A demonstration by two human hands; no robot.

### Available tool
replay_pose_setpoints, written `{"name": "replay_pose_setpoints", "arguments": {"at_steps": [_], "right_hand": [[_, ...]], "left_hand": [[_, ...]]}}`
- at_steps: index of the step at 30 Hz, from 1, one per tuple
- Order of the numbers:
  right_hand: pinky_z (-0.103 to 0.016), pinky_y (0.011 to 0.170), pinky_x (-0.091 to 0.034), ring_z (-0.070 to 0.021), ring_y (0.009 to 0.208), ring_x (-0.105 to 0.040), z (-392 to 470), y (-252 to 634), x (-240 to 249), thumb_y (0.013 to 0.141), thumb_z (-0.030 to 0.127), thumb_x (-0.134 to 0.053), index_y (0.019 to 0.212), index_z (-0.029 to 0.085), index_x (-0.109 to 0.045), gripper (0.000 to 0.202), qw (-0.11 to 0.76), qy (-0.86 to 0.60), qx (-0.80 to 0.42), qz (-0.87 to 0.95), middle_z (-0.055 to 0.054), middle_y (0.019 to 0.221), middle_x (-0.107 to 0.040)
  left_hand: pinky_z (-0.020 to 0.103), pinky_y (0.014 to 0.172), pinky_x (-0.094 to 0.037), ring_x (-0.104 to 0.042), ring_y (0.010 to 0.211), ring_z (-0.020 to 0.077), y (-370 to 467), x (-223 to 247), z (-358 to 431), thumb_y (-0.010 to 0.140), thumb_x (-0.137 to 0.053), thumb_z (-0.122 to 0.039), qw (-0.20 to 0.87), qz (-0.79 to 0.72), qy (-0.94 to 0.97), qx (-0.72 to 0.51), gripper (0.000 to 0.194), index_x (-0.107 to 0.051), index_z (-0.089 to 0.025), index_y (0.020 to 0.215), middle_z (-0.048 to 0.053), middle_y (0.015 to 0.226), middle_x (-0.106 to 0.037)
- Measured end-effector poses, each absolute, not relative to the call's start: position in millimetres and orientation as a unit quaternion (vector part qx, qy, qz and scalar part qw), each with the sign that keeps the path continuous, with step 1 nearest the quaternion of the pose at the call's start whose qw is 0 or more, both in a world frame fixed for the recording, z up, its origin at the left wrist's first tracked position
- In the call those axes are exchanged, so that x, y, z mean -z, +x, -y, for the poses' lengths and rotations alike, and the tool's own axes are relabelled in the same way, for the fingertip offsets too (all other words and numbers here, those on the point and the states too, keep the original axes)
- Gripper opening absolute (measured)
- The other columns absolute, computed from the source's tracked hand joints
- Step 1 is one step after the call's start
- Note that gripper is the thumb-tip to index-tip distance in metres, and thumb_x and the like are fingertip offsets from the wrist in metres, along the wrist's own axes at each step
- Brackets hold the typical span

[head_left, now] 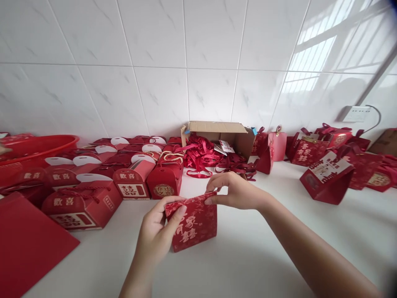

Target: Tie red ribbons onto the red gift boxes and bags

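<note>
A red paper gift box (198,223) with pale Chinese lettering stands on the white tabletop in front of me. Its top edge is pinched together. My left hand (158,227) grips its left side near the top, thumb on the printed front and fingers behind. At the top right corner, my right hand (232,190) pinches the edge between thumb and fingers. What lies behind the box's top edge is hidden. Just beyond my hands, a pile of red ribbons (201,153) spills from a cardboard carton (214,126).
Rows of red gift boxes (132,178) fill the left, beside a red plastic basin (58,145). A flat red sheet (27,248) lies at the near left. More red boxes (325,178) stand at the right. The tiled wall (161,95) rises behind.
</note>
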State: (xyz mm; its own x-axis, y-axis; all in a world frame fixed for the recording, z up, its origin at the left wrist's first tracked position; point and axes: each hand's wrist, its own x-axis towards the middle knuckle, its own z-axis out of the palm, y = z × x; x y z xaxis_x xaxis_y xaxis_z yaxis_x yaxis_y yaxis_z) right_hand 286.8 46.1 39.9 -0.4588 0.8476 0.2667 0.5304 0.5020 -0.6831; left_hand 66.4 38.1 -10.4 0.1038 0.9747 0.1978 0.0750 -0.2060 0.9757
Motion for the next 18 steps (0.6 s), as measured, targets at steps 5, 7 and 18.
{"name": "replay_pose_setpoints", "arguments": {"at_steps": [5, 7, 18], "right_hand": [[-0.026, 0.067, -0.048, -0.0127, 0.07, -0.061, -44, 346, -65, 0.076, 0.043, -0.073, 0.086, 0.035, -0.073, 0.013, 0.627, -0.219, -0.329, 0.671, 0.006, 0.077, -0.07], [-0.025, 0.066, -0.047, -0.0124, 0.072, -0.061, -48, 376, -68, 0.08, 0.054, -0.065, 0.083, 0.043, -0.07, 0.012, 0.773, -0.162, -0.304, 0.533, 0.007, 0.072, -0.068], [-0.034, 0.075, -0.053, -0.016, 0.082, -0.063, -119, 436, 55, 0.088, 0.034, -0.061, 0.094, 0.013, -0.063, 0.022, 0.511, -0.765, -0.121, 0.373, -0.005, 0.093, -0.066]], "left_hand": [[0.021, 0.062, -0.051, -0.065, 0.068, 0.016, 69, 9, -40, 0.071, -0.071, -0.048, 0.445, -0.464, 0.575, -0.507, 0.036, -0.064, -0.019, 0.091, 0.001, 0.073, -0.07], [0.021, 0.064, -0.052, -0.065, 0.069, 0.0164, 69, 8, -41, 0.07, -0.072, -0.049, 0.444, -0.462, 0.575, -0.509, 0.036, -0.064, -0.019, 0.09, 0.001, 0.073, -0.07], [0.021, 0.061, -0.054, -0.068, 0.07, 0.019, 68, 5, -41, 0.067, -0.073, -0.051, 0.449, -0.487, 0.567, -0.49, 0.041, -0.062, -0.02, 0.09, 0.001, 0.071, -0.072]]}}
